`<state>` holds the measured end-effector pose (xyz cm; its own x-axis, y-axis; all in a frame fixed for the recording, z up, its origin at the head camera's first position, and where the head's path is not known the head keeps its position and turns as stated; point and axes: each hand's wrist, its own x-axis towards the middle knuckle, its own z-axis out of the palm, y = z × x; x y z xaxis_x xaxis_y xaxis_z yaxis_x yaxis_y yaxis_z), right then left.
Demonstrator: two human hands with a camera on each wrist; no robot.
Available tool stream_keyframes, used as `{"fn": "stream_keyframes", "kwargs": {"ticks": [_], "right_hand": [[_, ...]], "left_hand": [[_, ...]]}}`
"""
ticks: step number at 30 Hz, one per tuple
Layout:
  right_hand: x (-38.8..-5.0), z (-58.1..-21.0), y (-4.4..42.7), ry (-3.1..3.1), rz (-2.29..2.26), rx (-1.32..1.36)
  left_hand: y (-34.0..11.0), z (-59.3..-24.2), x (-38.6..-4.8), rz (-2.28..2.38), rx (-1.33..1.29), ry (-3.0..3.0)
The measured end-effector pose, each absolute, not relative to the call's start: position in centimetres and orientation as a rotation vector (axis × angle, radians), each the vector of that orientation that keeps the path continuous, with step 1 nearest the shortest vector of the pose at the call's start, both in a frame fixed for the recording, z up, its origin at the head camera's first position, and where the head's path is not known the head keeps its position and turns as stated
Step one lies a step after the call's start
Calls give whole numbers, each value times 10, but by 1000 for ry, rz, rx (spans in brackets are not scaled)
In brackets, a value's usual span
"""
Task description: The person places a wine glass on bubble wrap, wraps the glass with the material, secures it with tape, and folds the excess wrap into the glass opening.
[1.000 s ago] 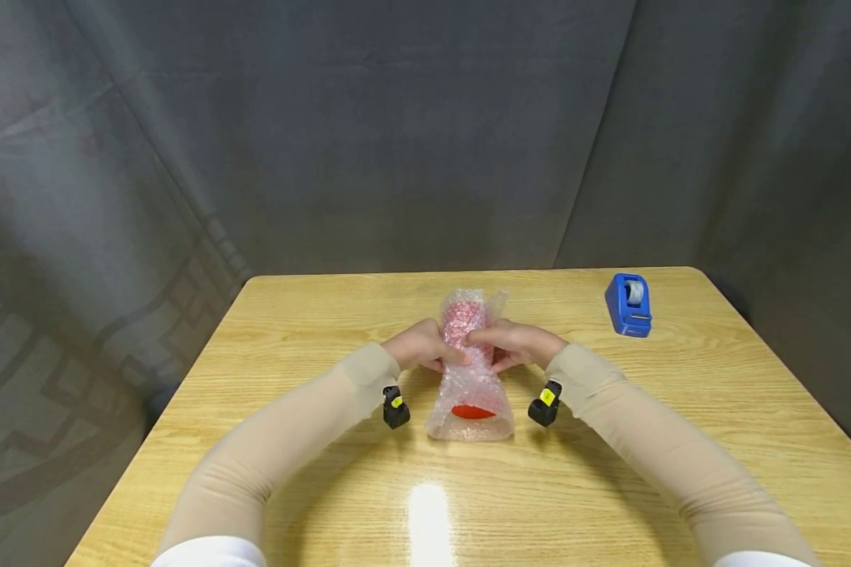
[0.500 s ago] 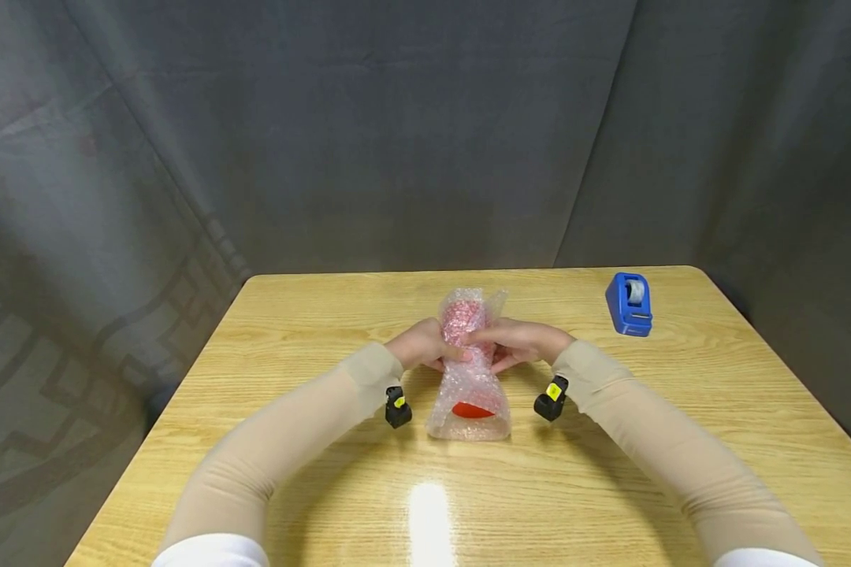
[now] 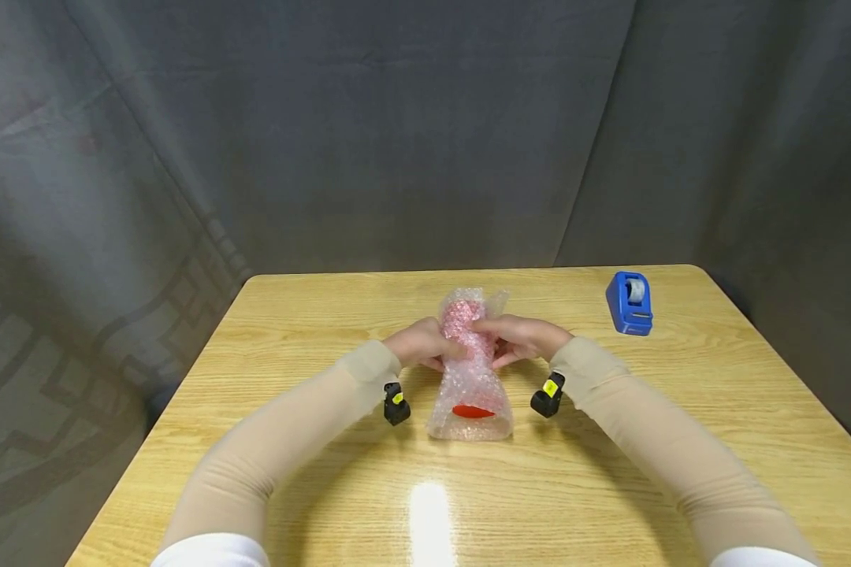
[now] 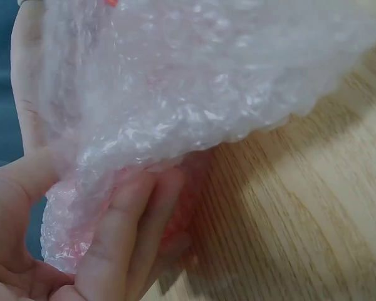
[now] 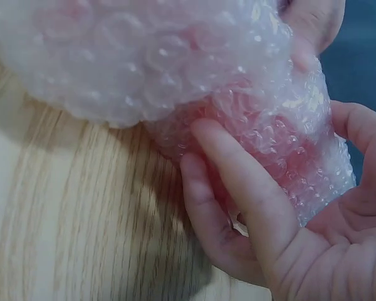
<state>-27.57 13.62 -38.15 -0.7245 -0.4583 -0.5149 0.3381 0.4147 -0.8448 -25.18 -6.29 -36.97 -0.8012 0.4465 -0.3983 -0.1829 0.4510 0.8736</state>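
A red object lies inside a roll of clear bubble wrap on the table. Its red end shows through the flared near opening; its kind is hidden by the wrap. From the left side my left hand holds the roll, thumb on top and fingers beneath. My right hand grips it from the right, with its thumb across the top a little farther up. In the left wrist view, fingers curl under the wrap. The right wrist view shows fingers against the pink-tinted bubbles.
A blue tape dispenser with a roll of clear tape stands at the back right of the wooden table. Grey curtains hang behind the table and at its sides. Small black cameras sit on both wrists.
My right thumb has shifted slightly up the roll, away from me. The left thumb has moved a little too. The wrapped object stays in place.
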Motion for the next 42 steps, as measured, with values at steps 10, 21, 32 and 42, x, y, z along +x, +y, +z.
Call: {"fn": "stream_keyframes", "kwargs": {"ticks": [10, 21, 32, 42], "right_hand": [[-277, -384, 134, 1909, -1397, -114], [-275, -384, 139, 1900, -1421, -79], [-276, -385, 139, 1897, -1412, -63], [-282, -381, 155, 1956, -1257, -160]], "left_hand": [[-61, -373, -255, 1307, 156, 2214], [-55, -371, -255, 1237, 156, 2291], [-56, -369, -254, 1197, 151, 2319], [-57, -368, -255, 1259, 126, 2258]]}}
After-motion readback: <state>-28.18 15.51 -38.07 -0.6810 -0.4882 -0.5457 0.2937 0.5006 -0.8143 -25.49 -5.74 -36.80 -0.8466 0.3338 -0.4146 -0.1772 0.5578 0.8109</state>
